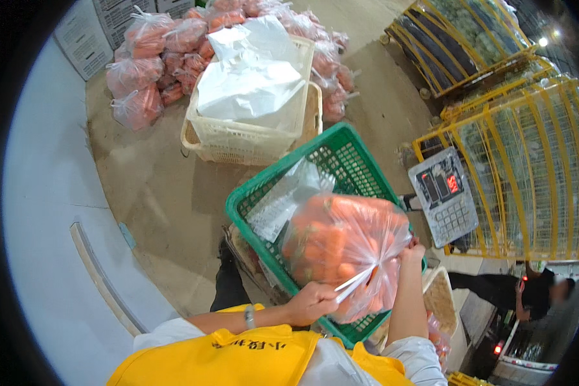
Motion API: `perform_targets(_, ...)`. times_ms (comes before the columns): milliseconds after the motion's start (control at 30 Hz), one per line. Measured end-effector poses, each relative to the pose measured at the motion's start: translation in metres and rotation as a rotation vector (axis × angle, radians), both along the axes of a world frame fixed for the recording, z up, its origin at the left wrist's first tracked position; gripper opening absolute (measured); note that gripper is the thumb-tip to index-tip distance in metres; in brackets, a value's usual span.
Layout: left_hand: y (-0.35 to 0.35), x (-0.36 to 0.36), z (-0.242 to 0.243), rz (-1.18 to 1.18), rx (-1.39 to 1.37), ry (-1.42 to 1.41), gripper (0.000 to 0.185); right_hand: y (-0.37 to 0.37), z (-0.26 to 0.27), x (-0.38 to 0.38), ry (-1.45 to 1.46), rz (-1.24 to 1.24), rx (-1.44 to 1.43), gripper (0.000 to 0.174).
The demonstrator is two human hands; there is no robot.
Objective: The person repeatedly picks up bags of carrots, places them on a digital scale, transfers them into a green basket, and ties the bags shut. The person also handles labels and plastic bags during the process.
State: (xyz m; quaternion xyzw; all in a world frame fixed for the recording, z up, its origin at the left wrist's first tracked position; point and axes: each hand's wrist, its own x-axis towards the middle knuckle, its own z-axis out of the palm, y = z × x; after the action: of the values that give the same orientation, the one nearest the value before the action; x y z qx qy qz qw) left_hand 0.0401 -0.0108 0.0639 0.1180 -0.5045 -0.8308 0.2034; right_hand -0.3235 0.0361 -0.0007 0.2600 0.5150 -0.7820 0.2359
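A clear plastic bag of carrots (333, 241) lies in a green plastic basket (275, 169), its gathered neck turned towards me. My left hand (311, 303) pinches a twisted white end of the bag's plastic, at the near side of the basket. At the right, my right hand (411, 251) grips another part of the bag's neck near the basket's rim. A sheet of plastic film with print on it (275, 207) lies in the basket beside the bag. Just right of the basket stands a digital scale display with keypad (444, 195), its red digits lit.
Cream plastic crates (246, 135) with white plastic sheeting (251, 72) stand ahead. Bagged carrots (137, 77) are piled around them, near printed cartons (82, 43). Yellow-strapped produce cages (516, 169) stand right, a person in dark clothes (535, 289) beyond. A pale wall (48, 193) borders the left.
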Motion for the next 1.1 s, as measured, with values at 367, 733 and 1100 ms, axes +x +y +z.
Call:
perform_targets(367, -0.041, -0.112, 0.041, -0.253, 0.267, -0.109, 0.036, 0.052, 0.11, 0.104, 1.434, 1.212, 0.567, 0.033)
perform_targets(733, -0.029, -0.133, 0.015, 0.19, -0.748, -0.221, 0.012, 0.044, 0.115, 0.083, 0.904, 0.977, 0.326, 0.011)
perform_targets(1100, -0.02, -0.129, -0.009, 0.2, 0.086, 0.195, 0.033, 0.032, 0.121, 0.133, 0.774, 1.132, 0.485, 0.078)
